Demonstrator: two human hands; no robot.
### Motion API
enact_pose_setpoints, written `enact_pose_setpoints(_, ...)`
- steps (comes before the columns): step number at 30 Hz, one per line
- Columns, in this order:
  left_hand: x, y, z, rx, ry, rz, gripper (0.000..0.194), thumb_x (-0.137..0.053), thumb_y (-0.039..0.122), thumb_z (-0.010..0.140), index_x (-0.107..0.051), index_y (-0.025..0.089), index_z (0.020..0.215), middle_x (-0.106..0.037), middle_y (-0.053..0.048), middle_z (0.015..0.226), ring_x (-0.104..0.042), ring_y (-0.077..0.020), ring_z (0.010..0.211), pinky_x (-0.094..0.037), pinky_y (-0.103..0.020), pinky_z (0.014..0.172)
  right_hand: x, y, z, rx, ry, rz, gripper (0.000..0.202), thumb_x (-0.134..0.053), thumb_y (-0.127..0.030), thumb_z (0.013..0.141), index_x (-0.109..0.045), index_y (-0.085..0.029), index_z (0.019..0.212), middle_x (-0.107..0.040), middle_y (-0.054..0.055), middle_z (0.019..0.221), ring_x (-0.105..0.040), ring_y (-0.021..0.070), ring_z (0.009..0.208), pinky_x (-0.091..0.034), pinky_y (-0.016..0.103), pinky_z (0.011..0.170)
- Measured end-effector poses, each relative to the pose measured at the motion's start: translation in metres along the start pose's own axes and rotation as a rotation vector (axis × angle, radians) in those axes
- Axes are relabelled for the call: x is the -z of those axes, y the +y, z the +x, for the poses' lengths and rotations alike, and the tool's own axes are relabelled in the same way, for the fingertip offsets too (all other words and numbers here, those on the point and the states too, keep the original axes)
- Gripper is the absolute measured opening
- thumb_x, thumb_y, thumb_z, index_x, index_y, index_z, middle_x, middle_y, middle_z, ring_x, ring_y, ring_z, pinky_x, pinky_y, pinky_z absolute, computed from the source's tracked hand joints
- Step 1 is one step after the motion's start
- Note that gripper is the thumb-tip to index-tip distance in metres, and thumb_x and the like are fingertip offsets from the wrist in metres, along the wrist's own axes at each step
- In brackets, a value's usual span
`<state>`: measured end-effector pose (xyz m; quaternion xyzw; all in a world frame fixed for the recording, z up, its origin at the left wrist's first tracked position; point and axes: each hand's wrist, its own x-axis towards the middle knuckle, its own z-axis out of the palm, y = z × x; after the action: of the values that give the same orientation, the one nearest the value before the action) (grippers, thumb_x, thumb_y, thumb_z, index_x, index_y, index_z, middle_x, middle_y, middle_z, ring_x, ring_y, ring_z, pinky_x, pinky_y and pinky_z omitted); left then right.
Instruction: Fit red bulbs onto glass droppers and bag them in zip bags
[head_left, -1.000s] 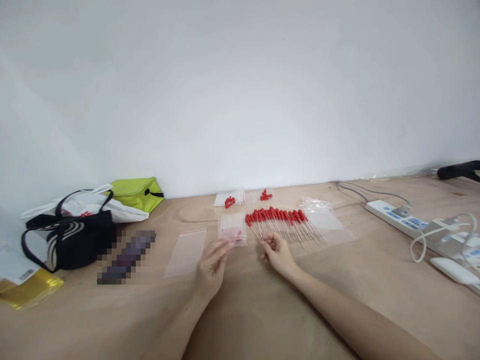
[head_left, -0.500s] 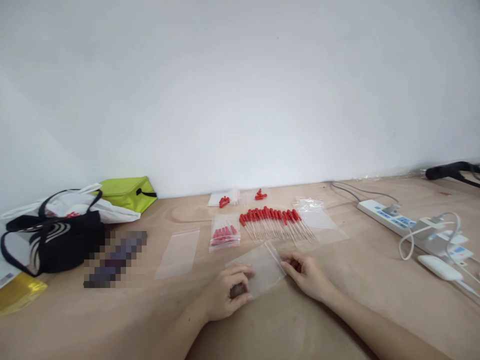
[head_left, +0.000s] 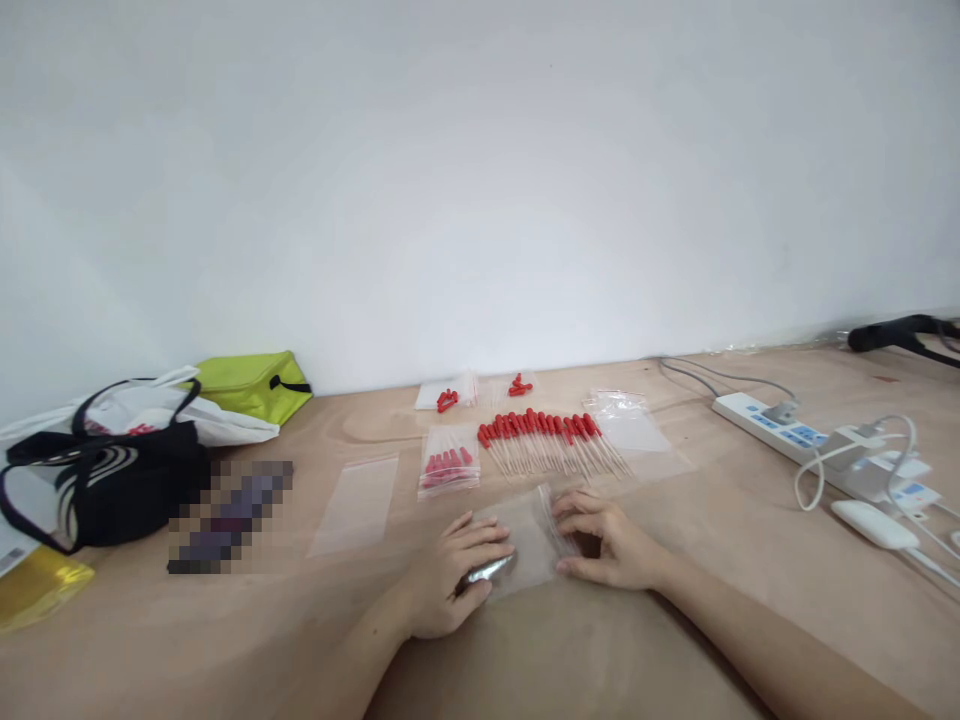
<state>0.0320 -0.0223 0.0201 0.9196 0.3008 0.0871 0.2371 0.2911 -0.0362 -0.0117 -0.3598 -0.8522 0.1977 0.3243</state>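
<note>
A clear zip bag lies on the table between my hands. My left hand grips its left end between thumb and fingers, where the plastic bulges and shines. At the zip end on the right, my right hand has its thumb and fingers closed on the bag's edge. Beyond the bag, several droppers with red bulbs lie in a row, their thin clear stems toward me. To their left is a zip bag with red-bulbed droppers inside.
Flat clear bags lie at left and right. Loose red bulbs sit near the wall. A power strip with cables is at right; a black bag and green bag stand at left.
My right hand has turned and its fingers have come over the bag's zip edge. The bag has bunched up near my left fingers, which have spread forward over it.
</note>
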Motion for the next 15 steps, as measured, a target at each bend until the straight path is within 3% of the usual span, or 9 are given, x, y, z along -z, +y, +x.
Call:
enact_pose_setpoints(3, 0.0008, 0.0003, 0.0009, 0.004, -0.017, -0.001, 0.052, -0.049, 0.009, 0.07, -0.05, 0.027, 0.118, -0.048, -0.001, 0.128, -0.037, -0.0209, 0.122, -0.018, -0.045, 0.105, 0.0024, 0.0013, -0.0001, 0.101, -0.069, -0.001, 0.033, -0.063, -0.038, 0.068, -0.062, -0.016, 0.093, -0.061, 0.01, 0.099, -0.047, 0.0227, 0.107, -0.036, 0.037, 0.092)
enact_pose_setpoints(7, -0.002, -0.003, 0.0008, 0.009, 0.001, 0.005, 0.052, -0.048, 0.006, 0.066, -0.054, 0.026, 0.114, -0.049, -0.002, 0.126, -0.037, -0.0212, 0.122, -0.018, -0.047, 0.105, 0.0034, 0.0042, -0.0015, 0.107, -0.11, -0.013, 0.036, -0.062, -0.038, 0.068, -0.063, -0.015, 0.096, -0.064, 0.01, 0.096, -0.046, 0.0246, 0.11, -0.034, 0.041, 0.094)
enact_pose_setpoints(11, -0.0067, -0.0058, 0.0003, 0.026, 0.096, 0.002, 0.036, -0.043, 0.009, 0.076, -0.06, 0.023, 0.105, -0.054, -0.005, 0.122, -0.039, -0.0203, 0.121, -0.02, -0.046, 0.104, 0.0059, 0.0018, -0.0012, 0.088, -0.106, -0.009, 0.027, -0.062, -0.037, 0.069, -0.067, -0.019, 0.088, -0.066, 0.009, 0.091, -0.048, 0.025, 0.107, -0.035, 0.042, 0.092)
enact_pose_setpoints(15, -0.0083, -0.0056, 0.0009, 0.039, 0.113, -0.017, 0.026, -0.048, 0.02, 0.081, -0.061, 0.023, 0.103, -0.054, -0.006, 0.121, -0.041, -0.0211, 0.119, -0.022, -0.047, 0.103, 0.0067, -0.0024, -0.0016, 0.046, -0.219, 0.097, 0.032, -0.058, -0.038, 0.072, -0.064, -0.024, 0.1, -0.065, 0.007, 0.097, -0.055, 0.0198, 0.097, -0.036, 0.038, 0.09)
